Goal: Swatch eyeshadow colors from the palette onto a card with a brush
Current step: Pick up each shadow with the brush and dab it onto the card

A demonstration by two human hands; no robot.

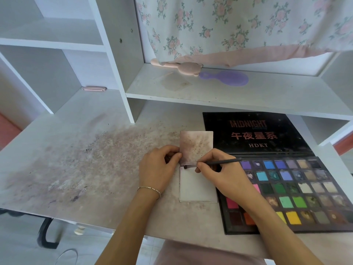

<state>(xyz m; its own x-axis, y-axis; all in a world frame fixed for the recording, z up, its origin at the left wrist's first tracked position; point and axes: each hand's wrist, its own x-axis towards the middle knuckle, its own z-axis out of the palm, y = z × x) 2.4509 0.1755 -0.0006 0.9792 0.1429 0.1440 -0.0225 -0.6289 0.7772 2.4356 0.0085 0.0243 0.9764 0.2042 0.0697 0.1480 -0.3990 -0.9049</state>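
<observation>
The open palette (pixel 298 194) holds colored pans; right hand (pixel 219 173) pinches brush (pixel 219 162), left hand (pixel 158 167) seemingly pinches card (pixel 196 186).

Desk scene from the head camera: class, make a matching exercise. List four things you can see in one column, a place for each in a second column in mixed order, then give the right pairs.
Things
1. brush
2. eyeshadow palette
3. purple hairbrush
4. card

Places
A. on the shelf above the desk
B. open on the desk, right of the card
C. held in the right hand, tip at the card's top edge
D. flat on the desk between the two hands, the left hand at its top left corner

Pairs: 1-C, 2-B, 3-A, 4-D
</observation>
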